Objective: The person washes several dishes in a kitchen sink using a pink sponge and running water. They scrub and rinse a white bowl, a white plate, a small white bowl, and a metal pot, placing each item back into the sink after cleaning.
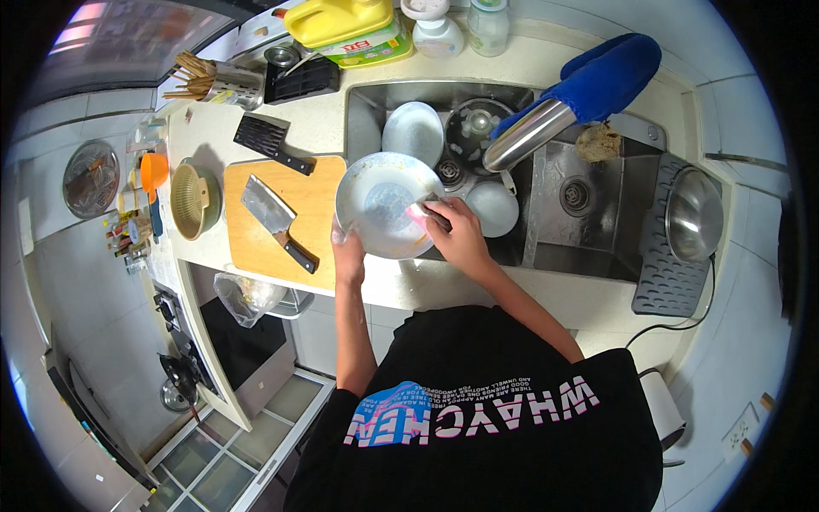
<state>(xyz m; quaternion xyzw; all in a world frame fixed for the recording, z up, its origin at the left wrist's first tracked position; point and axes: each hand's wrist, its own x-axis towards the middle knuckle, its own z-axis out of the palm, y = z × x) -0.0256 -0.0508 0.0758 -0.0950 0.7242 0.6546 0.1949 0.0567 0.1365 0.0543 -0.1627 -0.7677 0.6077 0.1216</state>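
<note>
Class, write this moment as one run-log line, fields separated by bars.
left hand: grips plate rim | right hand: presses pink sponge on white plate | place: over sink | beside: cleaver on cutting board

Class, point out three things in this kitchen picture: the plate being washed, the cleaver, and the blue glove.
plate (pixel 375 200), head view, bare inner face.
cleaver (pixel 266 207), head view, flat of blade.
blue glove (pixel 607 78), head view, palm area.

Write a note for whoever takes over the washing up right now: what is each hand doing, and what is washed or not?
Left hand: grips the near rim of the white plate, tilted over the sink.
Right hand: presses a pink sponge on the plate's face.
In the sink: white bowls, a dark pot, another white bowl.
Done: cannot tell; orange smears remain on the plate.
Left: the plate and the sink's dishes, apparently. The cleaver lies on the chopping board.
</note>
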